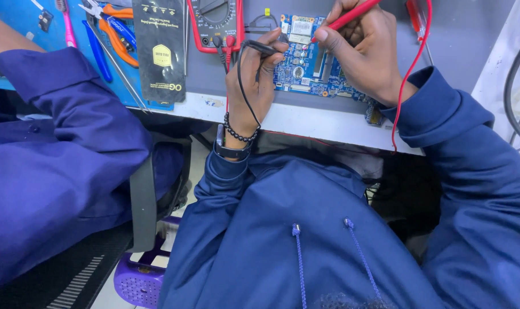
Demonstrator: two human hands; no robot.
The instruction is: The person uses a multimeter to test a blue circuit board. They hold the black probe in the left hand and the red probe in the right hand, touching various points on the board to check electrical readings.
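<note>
Circuit board (pixel 306 66), blue and densely populated, lies flat on the grey tabletop (pixel 454 34) at the 12 o'clock position of my view, near the front edge, between both hands. My left hand (pixel 255 80) sits at 9 o'clock of the board; its grip is closed on the black probe (pixel 259 47), whose tip I read as resting at the board's left margin, though the exact contact point is too small to confirm. My right hand (pixel 360 48) sits at 2 o'clock of the board; its grip is closed pencil-style on the red probe (pixel 347 17), tip angled down toward the upper components. A red lead (pixel 411 68) loops down past my right wrist, and both leads run toward the multimeter (pixel 214 23) at 10 o'clock of the board. I judge the board to be light, rigid and fragile: it appears unclamped, so probe pressure could slide it, and the small soldered parts would not tolerate bending or scraping. Hold by the bare edges only, not by the component face. Farther toward 9 o'clock lie a black packet (pixel 160 48), orange-handled pliers (pixel 116 28) and a blue mat (pixel 20 23). Another person's blue sleeve (pixel 60 131) occupies the left side of the view.
</note>
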